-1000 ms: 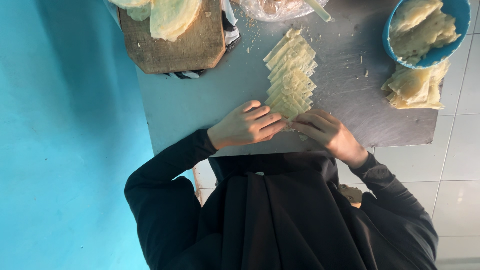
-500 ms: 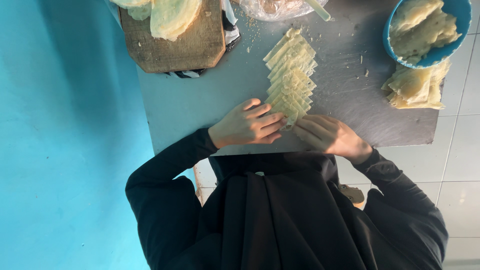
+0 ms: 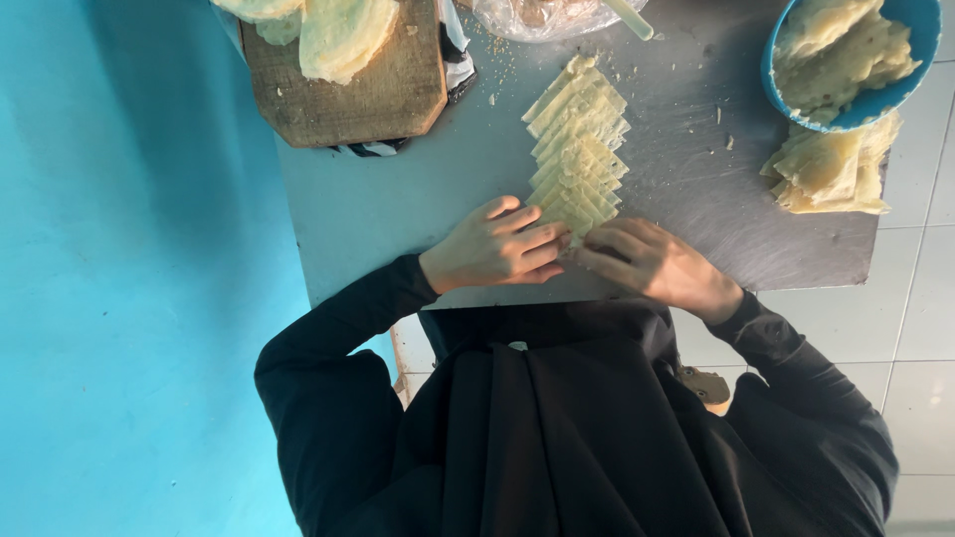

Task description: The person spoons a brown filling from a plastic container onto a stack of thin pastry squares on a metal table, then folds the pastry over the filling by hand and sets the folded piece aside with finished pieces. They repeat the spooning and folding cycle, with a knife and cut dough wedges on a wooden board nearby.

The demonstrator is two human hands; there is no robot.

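At twelve o'clock on the steel table [image 3: 398, 219] lies a clear plastic bag [image 3: 542, 15], crumpled, its contents unclear. Toward six o'clock from it runs a row of pale yellow dough strips [image 3: 577, 149], thin, overlapping like shingles. Left hand [image 3: 497, 246] and right hand [image 3: 652, 264] meet at the row's near end, fingers curled, pinching the nearest strip

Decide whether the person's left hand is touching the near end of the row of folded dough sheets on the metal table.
Touching. In the head view, the left hand's fingertips rest on the nearest piece of the row of folded dough sheets, no gap visible.
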